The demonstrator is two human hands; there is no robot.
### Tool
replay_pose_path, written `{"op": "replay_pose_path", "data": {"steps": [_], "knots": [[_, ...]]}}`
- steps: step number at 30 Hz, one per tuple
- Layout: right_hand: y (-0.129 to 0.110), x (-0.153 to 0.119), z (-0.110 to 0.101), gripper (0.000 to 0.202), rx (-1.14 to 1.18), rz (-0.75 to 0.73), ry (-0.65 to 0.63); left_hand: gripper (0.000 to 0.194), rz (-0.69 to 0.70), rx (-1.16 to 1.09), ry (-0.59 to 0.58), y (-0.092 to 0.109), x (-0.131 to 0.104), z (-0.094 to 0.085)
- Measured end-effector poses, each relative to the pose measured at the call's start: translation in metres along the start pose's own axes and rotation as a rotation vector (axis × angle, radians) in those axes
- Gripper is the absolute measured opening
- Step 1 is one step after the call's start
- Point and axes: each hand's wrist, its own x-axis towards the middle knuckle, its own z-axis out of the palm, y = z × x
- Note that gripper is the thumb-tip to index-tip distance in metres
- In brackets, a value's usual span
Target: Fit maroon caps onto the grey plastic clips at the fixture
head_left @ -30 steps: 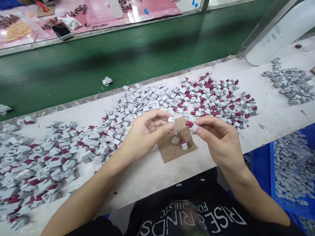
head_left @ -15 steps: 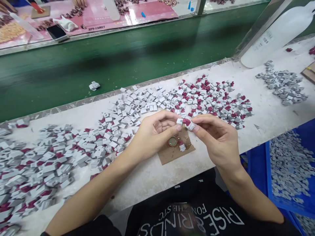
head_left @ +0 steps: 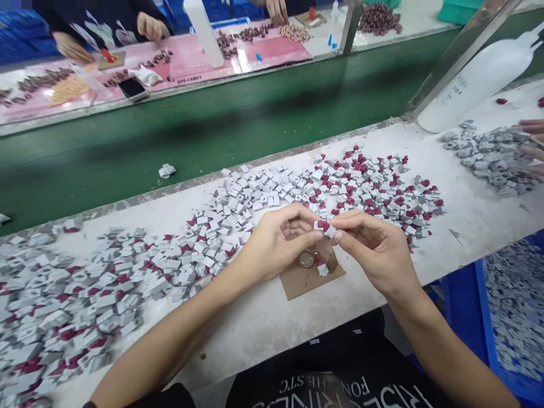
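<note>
Pinching one small grey-and-maroon piece [head_left: 325, 228] between both grips: left hand [head_left: 276, 243] thumb and forefinger on its left end, right hand [head_left: 374, 249] fingertips closed on its right end, held just above the brown card [head_left: 312, 277]. To seat it well, I'd keep both halves square and press straight, no twist. Parts look like hard moulded plastic, blocky, matte grey with glossy maroon inserts. Loose heaps [head_left: 263, 192] lie at 12 o'clock on the dusty white tabletop [head_left: 272, 317]; a round brass-rimmed disc [head_left: 306, 259] sits on the card.

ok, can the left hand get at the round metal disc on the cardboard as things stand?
Probably yes. The disc lies uncovered on the cardboard just under the left hand, nothing between; but its fingers are pinching a small grey-and-red piece with the right hand.
</note>
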Motion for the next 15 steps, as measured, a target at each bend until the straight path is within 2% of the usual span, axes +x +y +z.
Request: {"op": "replay_pose_path", "data": {"steps": [4, 6, 8, 11, 15], "knots": [[0.009, 0.004, -0.006, 0.018, -0.051, 0.02, 0.003, 0.011, 0.022, 0.201, -0.055, 0.005, 0.02, -0.007], [0.015, 0.004, -0.013, 0.024, -0.107, 0.025, 0.043, 0.01, 0.101, 0.373, -0.009, 0.007, 0.038, -0.016], [0.02, 0.002, -0.023, 0.027, -0.17, 0.03, 0.104, 0.007, 0.122, 0.512, 0.098, 0.007, 0.061, -0.031], [0.025, -0.005, -0.036, 0.022, -0.272, 0.036, 0.154, 0.009, -0.067, 0.573, 0.305, 0.005, 0.101, -0.063], [0.026, -0.015, -0.045, 0.018, -0.392, 0.023, 0.13, 0.017, -0.183, 0.64, 0.53, -0.004, 0.141, -0.105]]}}
